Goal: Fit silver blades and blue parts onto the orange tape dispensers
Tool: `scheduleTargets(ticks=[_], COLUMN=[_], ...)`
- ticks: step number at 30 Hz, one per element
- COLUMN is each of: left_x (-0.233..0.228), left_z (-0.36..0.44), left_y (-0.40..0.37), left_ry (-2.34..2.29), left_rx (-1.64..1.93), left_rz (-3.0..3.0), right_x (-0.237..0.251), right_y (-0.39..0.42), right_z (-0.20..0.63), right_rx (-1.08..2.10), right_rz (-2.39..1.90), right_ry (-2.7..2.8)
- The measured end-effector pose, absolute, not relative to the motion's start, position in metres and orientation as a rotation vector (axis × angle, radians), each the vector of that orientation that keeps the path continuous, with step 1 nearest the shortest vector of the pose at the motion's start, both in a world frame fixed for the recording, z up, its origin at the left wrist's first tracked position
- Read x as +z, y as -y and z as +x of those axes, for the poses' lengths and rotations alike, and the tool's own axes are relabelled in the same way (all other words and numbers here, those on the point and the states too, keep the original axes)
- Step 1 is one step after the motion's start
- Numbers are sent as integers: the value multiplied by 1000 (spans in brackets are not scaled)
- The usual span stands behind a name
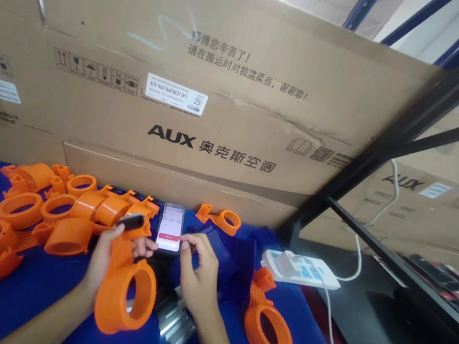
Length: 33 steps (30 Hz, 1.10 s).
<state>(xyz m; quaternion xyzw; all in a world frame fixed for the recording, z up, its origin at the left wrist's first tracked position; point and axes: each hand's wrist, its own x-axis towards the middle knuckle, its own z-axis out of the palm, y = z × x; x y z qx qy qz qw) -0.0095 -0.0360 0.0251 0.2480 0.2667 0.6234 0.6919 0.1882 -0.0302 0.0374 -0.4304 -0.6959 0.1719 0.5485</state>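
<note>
At centre bottom of the frame we see the left hand wrapped around an orange ring clamp, gripping its stem. The right hand has its fingers bent, the forefinger reaching to a phone on the blue worktop. More orange clamps are piled at left.
</note>
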Motion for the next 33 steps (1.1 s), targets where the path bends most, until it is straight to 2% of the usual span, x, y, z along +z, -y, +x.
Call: scheduleTargets(ticks=[4, 10, 14, 33], left_x=[31, 36, 36, 31], left_z=[-34, -43, -39, -34], left_y=[27, 22, 24, 26], left_ry=[-454, -355, -413, -454], left_rx=[1528, 1509, 1460, 1391], left_rz=[480, 429, 470, 565], right_x=[35, 27, 27, 20], right_y=[26, 24, 18, 20], right_z=[197, 175, 154, 137], right_rx=[294, 84, -6, 107], right_rz=[-1103, -1163, -1188, -1132], right_ry=[1680, 2278, 2479, 2593])
